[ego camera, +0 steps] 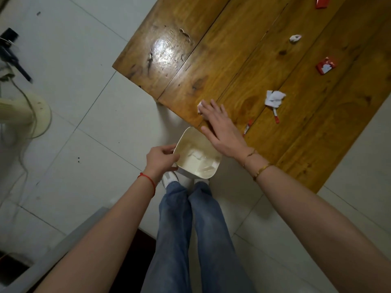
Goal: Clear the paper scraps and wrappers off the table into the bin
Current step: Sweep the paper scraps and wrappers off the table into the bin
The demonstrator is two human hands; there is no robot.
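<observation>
My left hand (161, 158) grips the rim of a small white bin (208, 176), held just below the edge of the wooden table (211, 66). White paper pieces lie inside the bin. My right hand (220, 127) lies flat on the table edge, fingers spread, its fingertips on a white paper scrap (199, 106). Further along lie a crumpled white scrap (274, 98), two thin red-and-white strips (276, 115) (247, 127), a red wrapper (326, 65), a small white wad (295, 38) and another red wrapper (322, 1) at the top.
A standing fan's round base (31, 115) with its cord sits on the tiled floor at the left. A grey cabinet edge (69, 240) is at the lower left. My legs in jeans (190, 229) stand right behind the bin.
</observation>
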